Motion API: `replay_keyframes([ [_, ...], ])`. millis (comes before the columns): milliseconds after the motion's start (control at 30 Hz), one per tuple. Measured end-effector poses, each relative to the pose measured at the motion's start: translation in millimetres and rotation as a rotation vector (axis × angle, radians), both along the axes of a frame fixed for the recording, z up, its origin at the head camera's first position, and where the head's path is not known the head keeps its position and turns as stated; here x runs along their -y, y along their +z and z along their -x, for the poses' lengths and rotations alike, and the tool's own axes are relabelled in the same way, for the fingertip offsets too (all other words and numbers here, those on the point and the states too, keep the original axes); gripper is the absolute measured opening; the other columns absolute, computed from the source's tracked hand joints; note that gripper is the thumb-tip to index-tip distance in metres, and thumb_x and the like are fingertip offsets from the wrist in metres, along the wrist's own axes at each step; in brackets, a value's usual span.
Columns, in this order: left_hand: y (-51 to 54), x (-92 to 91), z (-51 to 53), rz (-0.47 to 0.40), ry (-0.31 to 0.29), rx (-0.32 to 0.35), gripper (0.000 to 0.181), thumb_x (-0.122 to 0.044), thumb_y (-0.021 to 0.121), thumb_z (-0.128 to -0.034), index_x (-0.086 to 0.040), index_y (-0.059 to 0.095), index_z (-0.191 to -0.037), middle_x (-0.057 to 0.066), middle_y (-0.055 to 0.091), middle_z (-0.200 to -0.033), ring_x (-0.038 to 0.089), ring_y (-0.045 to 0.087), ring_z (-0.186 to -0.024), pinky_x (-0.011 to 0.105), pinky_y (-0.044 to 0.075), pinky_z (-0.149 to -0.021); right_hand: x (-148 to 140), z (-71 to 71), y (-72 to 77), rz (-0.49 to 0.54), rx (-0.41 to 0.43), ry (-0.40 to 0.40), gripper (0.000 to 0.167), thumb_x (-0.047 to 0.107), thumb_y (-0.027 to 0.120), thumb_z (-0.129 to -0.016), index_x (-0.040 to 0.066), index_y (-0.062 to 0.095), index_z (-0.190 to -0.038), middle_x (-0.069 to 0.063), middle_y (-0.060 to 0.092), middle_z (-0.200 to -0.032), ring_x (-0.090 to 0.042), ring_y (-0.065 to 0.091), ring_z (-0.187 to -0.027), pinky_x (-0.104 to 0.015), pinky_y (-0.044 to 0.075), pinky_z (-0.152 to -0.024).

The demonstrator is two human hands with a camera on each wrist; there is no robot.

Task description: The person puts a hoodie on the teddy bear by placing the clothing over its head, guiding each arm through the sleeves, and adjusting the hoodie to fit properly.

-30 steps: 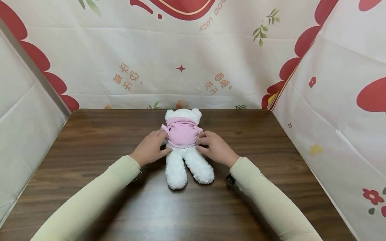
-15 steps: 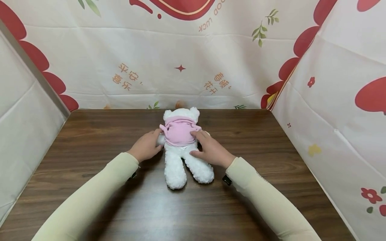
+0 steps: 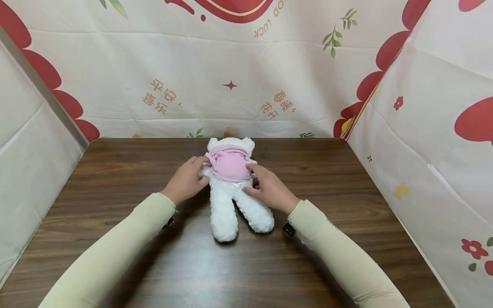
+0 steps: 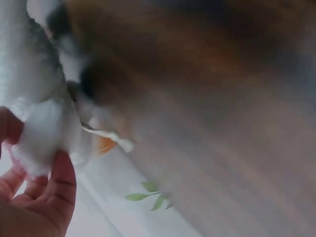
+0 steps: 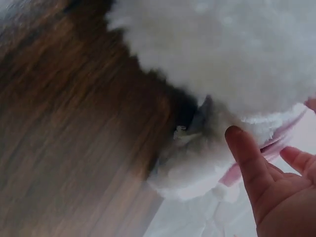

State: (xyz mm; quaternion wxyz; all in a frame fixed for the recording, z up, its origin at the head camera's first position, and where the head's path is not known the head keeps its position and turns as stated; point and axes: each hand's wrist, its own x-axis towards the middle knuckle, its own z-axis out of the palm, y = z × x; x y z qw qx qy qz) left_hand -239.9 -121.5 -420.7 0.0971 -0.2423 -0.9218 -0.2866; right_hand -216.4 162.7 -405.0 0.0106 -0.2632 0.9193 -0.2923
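Observation:
A white fluffy stuffed bear (image 3: 224, 214) lies on the brown wooden table with its head toward the far edge; its face is not visible. Its pink shirt (image 3: 233, 167) looks bunched around the upper body. At the bear's left side in the head view, my left hand (image 3: 186, 179) holds the short white arm (image 4: 44, 128) between thumb and fingers, close to the pink cloth. My right hand (image 3: 272, 189) is at the opposite side, with fingers by the shirt's edge and thumb by the upper leg. In the right wrist view, its fingers (image 5: 249, 160) look extended beside the white fur.
The wooden table (image 3: 127, 171) stretches out on both sides of the bear. Printed white cloth (image 3: 192, 64) hangs behind the far edge, and further cloth panels (image 3: 427, 128) stand along the sides.
My left hand has shifted slightly left and away from me, from the shirt's side onto the bear's arm. The right hand moved onto the shirt, then back slightly toward its edge.

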Motion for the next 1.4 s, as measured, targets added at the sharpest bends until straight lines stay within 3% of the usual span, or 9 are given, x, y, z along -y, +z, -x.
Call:
replay_keyframes([
  [200,30.4,-3.3,-1.9,-0.063,-0.006,-0.113,0.039,-0.004,0.06,-0.0853,0.0,0.061,-0.125,0.013,0.06,-0.109,0.022,0.049,-0.07,0.035,0.042,-0.063,0,1.6,0.1,0.074,0.08,-0.051,0.073,0.033,0.071,-0.092,0.004,0.035,-0.149,-0.011,0.057,-0.13,-0.017,0.064,-0.098,-0.034,0.054,-0.079],
  [333,47.3,-4.0,-3.7,-0.073,-0.014,-0.167,0.031,-0.003,0.06,-0.0866,0.001,0.064,-0.117,0.013,0.059,-0.109,0.023,0.051,-0.073,0.037,0.044,-0.067,1,2.6,-0.2,0.091,0.074,-0.053,0.072,0.034,0.071,-0.092,0.003,0.036,-0.147,-0.01,0.061,-0.12,-0.018,0.064,-0.097,-0.034,0.054,-0.079],
  [600,71.3,-7.6,-6.2,-0.177,-0.059,-0.298,0.016,0.003,0.06,-0.0849,0.001,0.068,-0.099,0.012,0.057,-0.099,0.024,0.053,-0.079,0.035,0.045,-0.071,3,2.2,1.0,0.15,0.078,-0.036,0.061,0.033,0.071,-0.092,0.004,0.043,-0.139,-0.006,0.061,-0.115,-0.018,0.063,-0.098,-0.034,0.053,-0.081],
  [733,82.7,-11.1,-7.3,-0.23,-0.101,-0.359,0.014,0.005,0.06,-0.0851,0.0,0.069,-0.095,0.011,0.056,-0.097,0.022,0.05,-0.077,0.033,0.043,-0.068,5,2.2,0.6,0.138,0.059,-0.074,0.052,0.033,0.073,-0.09,0.006,0.052,-0.129,-0.004,0.062,-0.11,-0.02,0.063,-0.096,-0.035,0.052,-0.082],
  [833,89.3,-14.0,-8.7,-0.254,-0.134,-0.392,0.014,0.006,0.061,-0.0855,0.0,0.069,-0.095,0.011,0.057,-0.099,0.021,0.051,-0.078,0.032,0.043,-0.068,7,2.0,-0.9,0.135,0.044,-0.127,0.06,0.033,0.076,-0.085,0.004,0.049,-0.131,-0.006,0.057,-0.116,-0.025,0.06,-0.103,-0.038,0.05,-0.086],
  [933,93.1,-16.5,-11.5,-0.258,-0.165,-0.42,0.013,0.007,0.062,-0.0855,0.0,0.07,-0.094,0.011,0.058,-0.099,0.021,0.052,-0.08,0.032,0.044,-0.069,8,2.3,-2.7,0.175,0.058,-0.128,0.077,0.029,0.078,-0.083,0.003,0.037,-0.142,-0.008,0.05,-0.125,-0.028,0.057,-0.11,-0.039,0.049,-0.089],
  [1033,95.1,-21.1,-14.4,-0.255,-0.201,-0.44,0.013,0.007,0.062,-0.0854,0.0,0.07,-0.092,0.012,0.058,-0.101,0.023,0.053,-0.083,0.033,0.045,-0.071,8,2.7,-4.3,0.223,0.107,-0.041,0.086,0.023,0.077,-0.085,0.006,0.025,-0.152,-0.008,0.051,-0.126,-0.023,0.056,-0.11,-0.038,0.051,-0.088],
  [1233,90.1,-39.4,-13.8,-0.182,-0.283,-0.454,0.013,0.009,0.063,-0.0866,0.0,0.07,-0.093,0.012,0.058,-0.096,0.024,0.052,-0.083,0.034,0.046,-0.071,4,0.7,-8.2,0.142,0.212,0.167,0.055,0.008,0.056,-0.095,0.008,0.038,-0.148,-0.005,0.058,-0.126,-0.016,0.058,-0.11,-0.035,0.05,-0.09],
  [1400,69.2,-48.3,-13.2,-0.106,-0.332,-0.388,0.014,0.008,0.061,-0.0883,-0.001,0.069,-0.097,0.011,0.057,-0.095,0.023,0.054,-0.085,0.032,0.048,-0.073,3,-1.3,-13.2,0.129,0.249,0.062,0.035,0.005,0.047,-0.096,0.007,0.061,-0.128,-0.004,0.065,-0.12,-0.021,0.061,-0.094,-0.035,0.049,-0.083],
])
